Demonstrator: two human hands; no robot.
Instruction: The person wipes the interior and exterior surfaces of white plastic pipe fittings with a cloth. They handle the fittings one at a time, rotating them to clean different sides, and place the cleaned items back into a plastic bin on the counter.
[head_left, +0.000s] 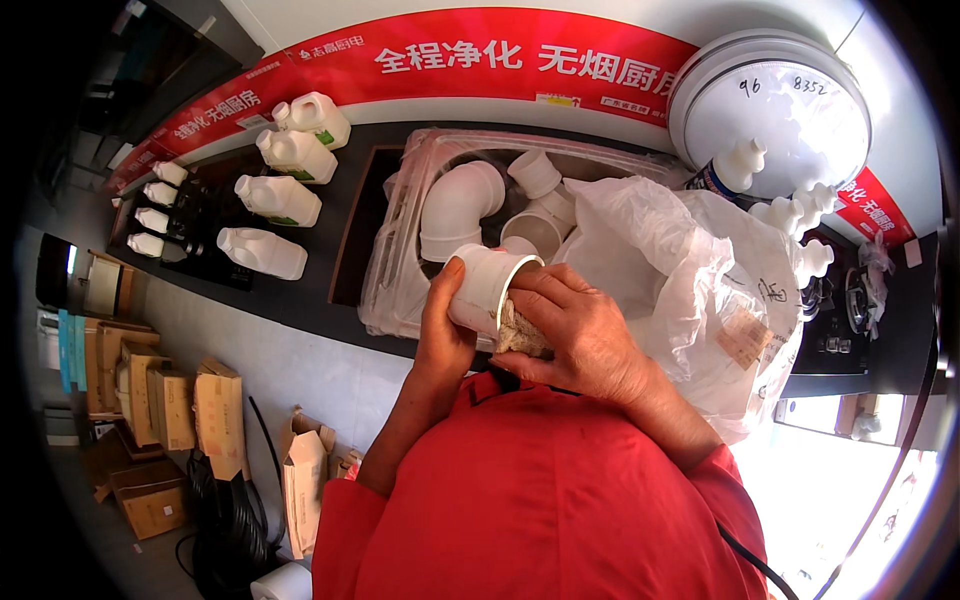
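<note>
My left hand (443,325) is wrapped round a white plastic pipe fitting (478,290), tilted with its open end facing right. A crumpled beige rag (520,332) is pinched in my right hand (592,338) against the rim of that opening; some of the right fingertips are hidden inside it. Beyond my hands lies a film-wrapped basin (385,290) containing a large white pipe elbow (452,208) and a smaller branched white fitting (540,215). A big white plastic bag (650,245) covers the basin's right side, close to my right hand.
Several white jugs (280,200) stand on the dark counter (335,205) at the left. White-capped bottles (740,165) and a round white drum (770,120) are at the back right. Cardboard boxes (220,415) and a black coiled hose (225,530) occupy the floor at lower left.
</note>
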